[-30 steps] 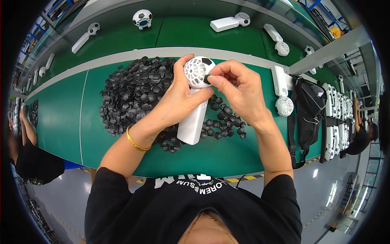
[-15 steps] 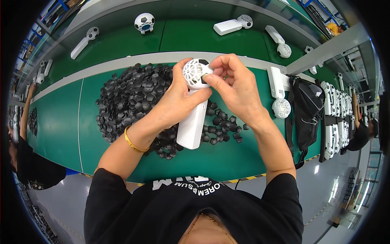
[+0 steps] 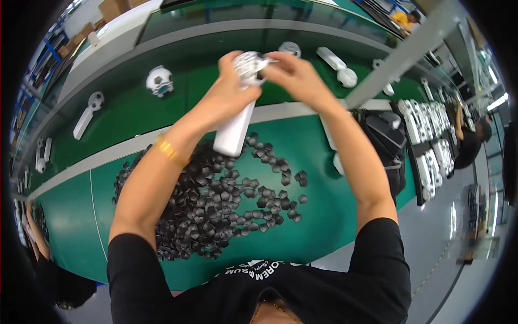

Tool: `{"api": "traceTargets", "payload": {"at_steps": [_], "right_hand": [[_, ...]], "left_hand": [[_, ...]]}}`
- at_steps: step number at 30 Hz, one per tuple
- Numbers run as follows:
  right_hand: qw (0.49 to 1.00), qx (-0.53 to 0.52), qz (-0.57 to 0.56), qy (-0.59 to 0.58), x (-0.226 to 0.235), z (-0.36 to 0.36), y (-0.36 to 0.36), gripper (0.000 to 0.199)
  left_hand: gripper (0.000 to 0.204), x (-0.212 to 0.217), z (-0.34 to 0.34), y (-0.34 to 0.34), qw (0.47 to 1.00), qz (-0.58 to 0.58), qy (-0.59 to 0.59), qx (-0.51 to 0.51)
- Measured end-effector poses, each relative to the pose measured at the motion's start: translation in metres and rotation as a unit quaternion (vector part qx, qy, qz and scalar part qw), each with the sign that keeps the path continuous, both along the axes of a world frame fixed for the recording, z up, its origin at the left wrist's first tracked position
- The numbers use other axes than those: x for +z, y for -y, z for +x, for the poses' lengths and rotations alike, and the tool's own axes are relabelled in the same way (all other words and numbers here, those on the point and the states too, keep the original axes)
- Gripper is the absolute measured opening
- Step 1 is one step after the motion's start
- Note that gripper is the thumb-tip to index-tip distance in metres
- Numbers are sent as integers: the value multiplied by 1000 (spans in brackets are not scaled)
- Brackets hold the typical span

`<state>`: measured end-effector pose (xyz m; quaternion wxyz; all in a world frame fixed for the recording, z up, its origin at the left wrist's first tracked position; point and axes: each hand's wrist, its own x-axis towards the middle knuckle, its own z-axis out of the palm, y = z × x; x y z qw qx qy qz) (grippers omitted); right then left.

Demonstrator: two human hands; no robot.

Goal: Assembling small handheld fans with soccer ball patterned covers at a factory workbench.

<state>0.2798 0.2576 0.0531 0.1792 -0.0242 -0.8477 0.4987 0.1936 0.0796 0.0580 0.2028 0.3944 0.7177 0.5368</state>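
Observation:
A white handheld fan (image 3: 234, 132) with a round, football-patterned grille head is lifted above the far part of the table. Closed around it just below the head is my left hand (image 3: 225, 93), its thumb across the neck. My right hand (image 3: 295, 80) is at the right side of the head with thumb and fingers pinched together. A dark spot shows at those fingertips, too blurred to tell a loose piece from part of the head. Below the fan lies a wide heap of small black pentagon pieces (image 3: 202, 208), partly covered by my left forearm.
More football-patterned fans (image 3: 347, 78) lie along the green conveyor (image 3: 124, 121) behind a pale rail, with a football-like unit (image 3: 159, 81) on a stand. At right are a black backpack (image 3: 386, 129) and a rack of white fans (image 3: 426, 154). Other people work at both sides.
Both hands have moved up and away from me with the fan, toward the conveyor. The view has shifted, showing more of the black heap. My right fingertips stay at the fan's head.

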Motion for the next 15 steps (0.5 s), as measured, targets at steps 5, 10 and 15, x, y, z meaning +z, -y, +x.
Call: {"api": "traceTargets", "payload": {"at_steps": [5, 10, 15], "right_hand": [[790, -409, 443, 112, -49, -15, -188, 56], [666, -545, 248, 445, -69, -4, -247, 42], [660, -509, 289, 471, -48, -15, -224, 42]], "left_hand": [[79, -55, -79, -90, 969, -95, -224, 41], [73, -50, -100, -65, 916, -216, -338, 22], [68, -13, -122, 23, 823, -318, -450, 140]]}}
